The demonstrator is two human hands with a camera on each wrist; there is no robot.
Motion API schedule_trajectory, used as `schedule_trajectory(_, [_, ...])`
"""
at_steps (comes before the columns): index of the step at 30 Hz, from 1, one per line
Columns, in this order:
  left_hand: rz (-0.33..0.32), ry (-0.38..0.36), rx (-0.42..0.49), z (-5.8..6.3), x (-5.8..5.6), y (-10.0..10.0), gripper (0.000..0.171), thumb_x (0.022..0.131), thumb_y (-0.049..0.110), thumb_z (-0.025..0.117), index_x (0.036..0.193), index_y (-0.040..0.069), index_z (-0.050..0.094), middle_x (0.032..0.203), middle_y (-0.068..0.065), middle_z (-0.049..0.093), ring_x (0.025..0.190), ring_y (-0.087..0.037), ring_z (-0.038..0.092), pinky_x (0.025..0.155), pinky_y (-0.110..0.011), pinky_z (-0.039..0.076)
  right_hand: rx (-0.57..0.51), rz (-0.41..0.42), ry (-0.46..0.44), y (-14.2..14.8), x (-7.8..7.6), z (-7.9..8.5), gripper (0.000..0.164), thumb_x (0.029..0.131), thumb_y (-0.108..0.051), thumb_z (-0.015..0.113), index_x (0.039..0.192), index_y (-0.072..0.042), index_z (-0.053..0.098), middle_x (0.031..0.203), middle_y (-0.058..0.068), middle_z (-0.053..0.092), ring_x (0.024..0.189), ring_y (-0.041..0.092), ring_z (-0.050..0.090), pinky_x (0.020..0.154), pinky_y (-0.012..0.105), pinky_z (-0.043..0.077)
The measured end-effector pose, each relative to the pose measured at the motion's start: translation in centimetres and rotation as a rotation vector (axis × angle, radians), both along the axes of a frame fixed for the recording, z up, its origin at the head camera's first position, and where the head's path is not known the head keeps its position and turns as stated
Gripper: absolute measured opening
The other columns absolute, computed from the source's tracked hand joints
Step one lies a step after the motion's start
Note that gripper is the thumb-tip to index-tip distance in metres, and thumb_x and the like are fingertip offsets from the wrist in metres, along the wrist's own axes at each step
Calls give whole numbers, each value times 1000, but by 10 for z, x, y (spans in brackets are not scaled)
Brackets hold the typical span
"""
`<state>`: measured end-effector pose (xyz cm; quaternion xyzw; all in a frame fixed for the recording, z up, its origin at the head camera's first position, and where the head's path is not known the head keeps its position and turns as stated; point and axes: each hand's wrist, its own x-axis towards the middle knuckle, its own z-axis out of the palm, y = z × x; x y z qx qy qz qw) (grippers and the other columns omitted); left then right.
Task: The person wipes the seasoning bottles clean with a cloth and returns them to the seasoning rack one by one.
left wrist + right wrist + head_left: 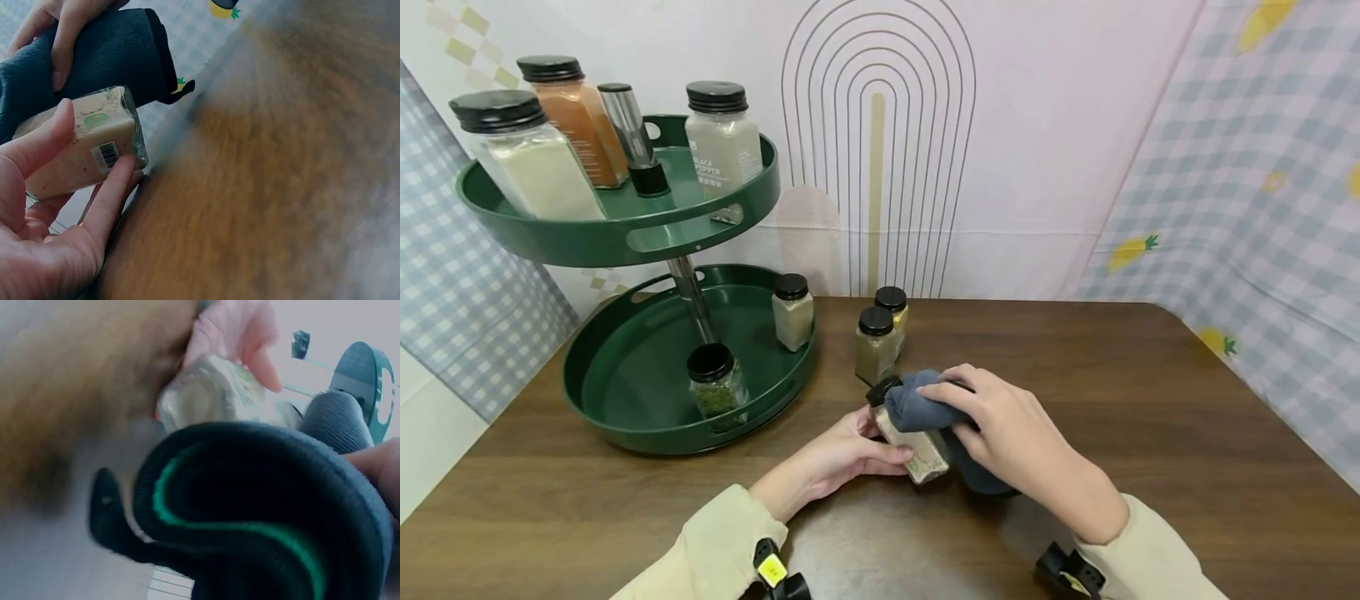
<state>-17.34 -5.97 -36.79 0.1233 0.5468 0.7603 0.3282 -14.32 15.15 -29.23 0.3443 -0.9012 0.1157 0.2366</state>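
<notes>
My left hand grips a small square glass spice jar with a black lid, tilted above the table. Its pale powder and a barcode label show in the left wrist view, where thumb and fingers curl round the jar. My right hand holds a folded dark blue-grey cloth, pressed over the jar's upper side near the lid. A loose end of the cloth hangs below the right hand. In the right wrist view the cloth hides much of the jar.
Two small jars stand just behind my hands. To the left rises a green two-tier tray; its lower tier bears a herb jar and a powder jar. Larger jars and a metal grinder occupy the upper tier.
</notes>
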Motion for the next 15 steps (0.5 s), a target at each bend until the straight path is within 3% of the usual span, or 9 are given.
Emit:
schedule_trajectory(9, [24,-23,-6,-1,0,2,60,85,-4,60,137,3,33,125,-18,53,103,-23,60,92,-42,48,168,5,-147,12,2,9,37,69,6,65,92,-23,66,90,-6,56,69,9,55,56,26,45])
schedule_trajectory(15, [34,-31,0,-1,-1,1,56,85,-3,59,135,3,34,119,-13,57,101,-21,61,93,-42,48,242,24,-182,19,3,12,41,67,12,57,84,-25,59,87,-6,55,70,10,53,54,25,41])
